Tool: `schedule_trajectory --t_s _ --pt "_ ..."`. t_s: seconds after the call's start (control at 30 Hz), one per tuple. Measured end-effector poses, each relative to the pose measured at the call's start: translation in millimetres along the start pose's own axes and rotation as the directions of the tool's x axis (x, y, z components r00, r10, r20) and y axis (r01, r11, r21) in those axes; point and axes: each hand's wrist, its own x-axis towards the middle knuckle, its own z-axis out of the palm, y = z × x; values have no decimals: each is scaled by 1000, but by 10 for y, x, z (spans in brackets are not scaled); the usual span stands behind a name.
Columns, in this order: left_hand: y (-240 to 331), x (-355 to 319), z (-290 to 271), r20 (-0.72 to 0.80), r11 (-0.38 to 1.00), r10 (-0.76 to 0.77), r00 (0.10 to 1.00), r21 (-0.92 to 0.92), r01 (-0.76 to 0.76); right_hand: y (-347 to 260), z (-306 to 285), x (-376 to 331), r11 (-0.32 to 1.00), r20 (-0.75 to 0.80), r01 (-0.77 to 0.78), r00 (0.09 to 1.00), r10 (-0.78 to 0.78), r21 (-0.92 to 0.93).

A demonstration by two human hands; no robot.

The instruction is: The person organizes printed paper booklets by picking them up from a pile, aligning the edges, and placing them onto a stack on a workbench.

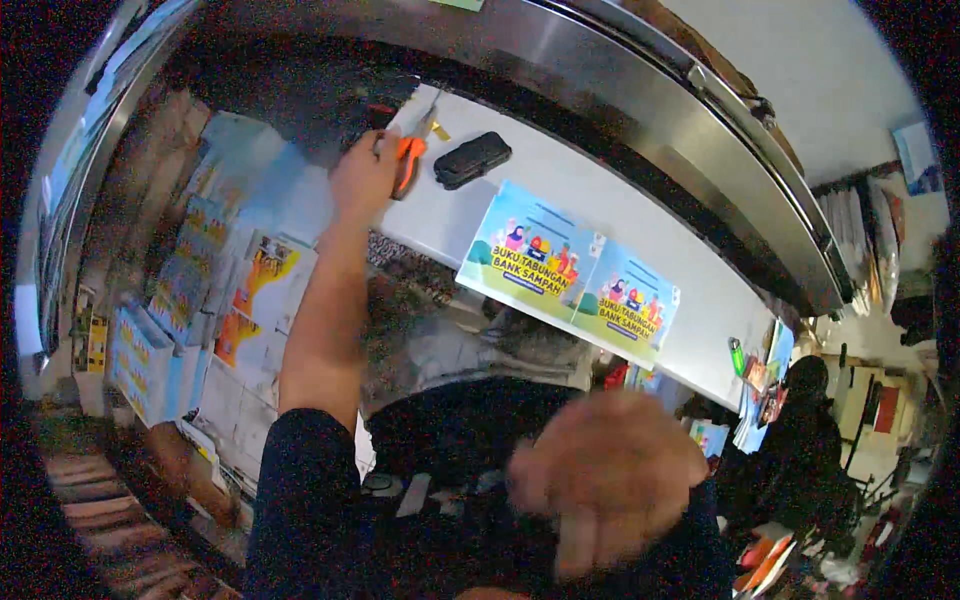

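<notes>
At the far left end of the white tabletop [700,300], my left hand [365,175] is closed on an orange-and-black handled tool [408,165] with a narrow pointed metal tip. It looks like scissors or pliers; I cannot tell which. Just right of the tool lies a black oblong case [473,160]. My right hand [610,475] is close to my body, below the table's near edge. Motion smears its fingers, and I see nothing held there. Nearest to it on the table is a printed sheet [570,275] bearing two colourful cover pictures side by side.
A long metal bar [600,90] runs behind the table. Stacks of printed sheets [200,260] stand at left. A green lighter [737,355] lies near the table's right end. Beyond it, a person in dark clothing [800,440] is visible.
</notes>
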Motion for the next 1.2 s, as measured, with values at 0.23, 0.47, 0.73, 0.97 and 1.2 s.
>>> schedule_trajectory --t_s 0.23,0.47,0.73,0.97,1.2 --pt "95 -87 -25 -9 998 -67 998 9 67 660 131 -1128 48 -222 -619 352 909 -784" --pt "123 -79 -14 12 994 -105 994 32 105 668 -13 -1446 127 -147 -717 307 940 -685" --pt "205 -83 -56 -4 994 -108 994 36 108 767 -32 -1265 118 -140 -672 317 938 -731" --pt "151 -97 -43 -41 999 -46 998 17 47 766 -669 -1072 220 119 -805 185 976 -551" --pt "148 -152 -100 -52 999 -31 998 -33 29 977 -2440 -411 -197 -693 -680 608 387 -706"
